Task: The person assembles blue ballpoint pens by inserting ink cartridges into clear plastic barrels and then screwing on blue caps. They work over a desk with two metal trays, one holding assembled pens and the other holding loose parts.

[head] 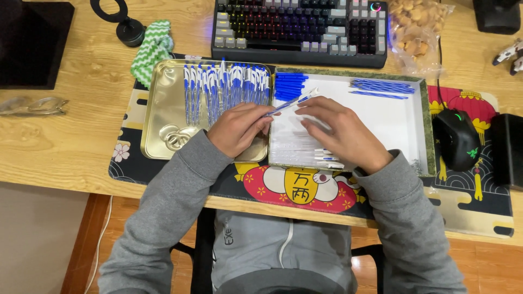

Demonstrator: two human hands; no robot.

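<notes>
My left hand [237, 128] grips a blue-and-white pen [291, 103] that points up and right over the white box [406, 128]. My right hand [340, 130] lies palm down inside that box, fingers spread, its fingertips close to the pen; whether it touches the pen I cannot tell. A row of assembled blue-and-white pens [226, 87] lies in the gold metal tray [160, 117] on the left. In the box sit blue caps [289, 84], thin blue refills [381, 87] and clear pen barrels [299, 152].
A keyboard [299, 27] stands behind the tray and box. A bag of snacks [417, 32] is at the back right. A black mouse [456, 139] lies right of the box. A green-and-white cloth [151, 49] and glasses [32, 104] are on the left.
</notes>
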